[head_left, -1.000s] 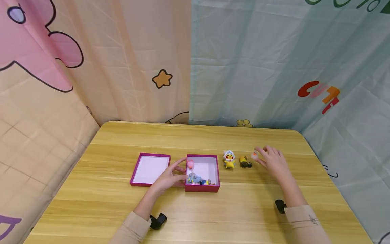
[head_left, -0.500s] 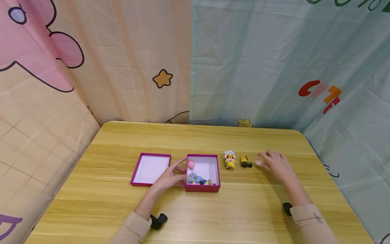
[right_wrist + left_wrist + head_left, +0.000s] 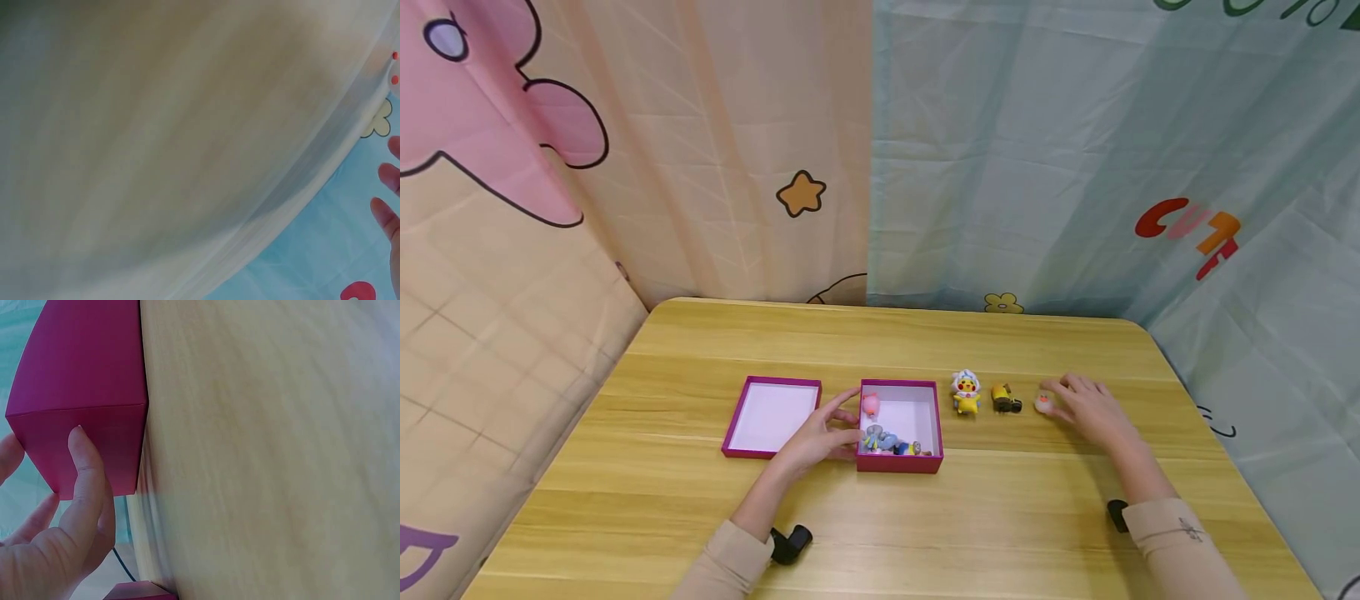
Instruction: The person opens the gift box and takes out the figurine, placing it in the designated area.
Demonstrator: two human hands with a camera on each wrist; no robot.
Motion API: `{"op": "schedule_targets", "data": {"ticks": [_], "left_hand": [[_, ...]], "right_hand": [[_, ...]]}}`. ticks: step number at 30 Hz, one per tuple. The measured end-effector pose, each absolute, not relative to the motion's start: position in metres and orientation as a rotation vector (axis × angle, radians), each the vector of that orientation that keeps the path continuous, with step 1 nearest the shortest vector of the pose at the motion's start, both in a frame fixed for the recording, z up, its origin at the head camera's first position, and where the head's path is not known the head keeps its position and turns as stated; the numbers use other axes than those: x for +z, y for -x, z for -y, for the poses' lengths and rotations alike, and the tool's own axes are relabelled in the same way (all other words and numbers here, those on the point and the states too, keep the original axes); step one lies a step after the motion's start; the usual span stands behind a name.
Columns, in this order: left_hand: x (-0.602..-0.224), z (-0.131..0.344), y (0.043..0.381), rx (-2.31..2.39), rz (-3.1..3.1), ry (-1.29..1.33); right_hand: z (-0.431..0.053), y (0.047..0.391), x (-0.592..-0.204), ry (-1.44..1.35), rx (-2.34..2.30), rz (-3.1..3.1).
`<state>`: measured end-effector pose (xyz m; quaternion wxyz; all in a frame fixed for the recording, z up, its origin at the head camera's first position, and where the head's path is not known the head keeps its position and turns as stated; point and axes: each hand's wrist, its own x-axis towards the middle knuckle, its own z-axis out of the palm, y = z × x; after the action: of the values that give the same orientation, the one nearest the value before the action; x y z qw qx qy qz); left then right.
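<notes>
A magenta box (image 3: pixel 898 467) with a white inside stands on the table, holding a pink figurine (image 3: pixel 870 405), a grey-blue figurine (image 3: pixel 880 438) and other small figures. My left hand (image 3: pixel 817 429) rests against its left side, fingers spread; in the left wrist view the thumb (image 3: pixel 86 456) touches the box wall. At the right, my right hand (image 3: pixel 1090 408) pinches a small white figurine (image 3: pixel 1042 402) with red spots, low at the tabletop. The right wrist view catches only some fingertips (image 3: pixel 384 215) and the edge of that figurine.
A shallow magenta lid (image 3: pixel 775 417), white side up, lies left of the box. A yellow figurine with a white hood (image 3: pixel 966 392) and a yellow-black toy (image 3: pixel 1004 399) lie between box and right hand. Curtains (image 3: pixel 1000 167) hang behind the table (image 3: pixel 880 533).
My right hand has moved right and lower towards the tabletop with the white figurine, away from the yellow-black toy. The left hand and the box have stayed in place.
</notes>
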<state>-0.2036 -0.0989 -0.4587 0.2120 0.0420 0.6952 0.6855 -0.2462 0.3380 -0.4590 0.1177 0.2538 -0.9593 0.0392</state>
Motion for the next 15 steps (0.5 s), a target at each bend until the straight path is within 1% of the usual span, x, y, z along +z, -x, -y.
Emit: {"op": "schedule_targets", "data": {"ticks": [15], "left_hand": [[-0.4570,0.0988,0.2025,1.886,-1.952,-0.115]], "right_hand": [[-0.3419,0.2464,-0.4596,-0.721,0.059,2.826]]}}
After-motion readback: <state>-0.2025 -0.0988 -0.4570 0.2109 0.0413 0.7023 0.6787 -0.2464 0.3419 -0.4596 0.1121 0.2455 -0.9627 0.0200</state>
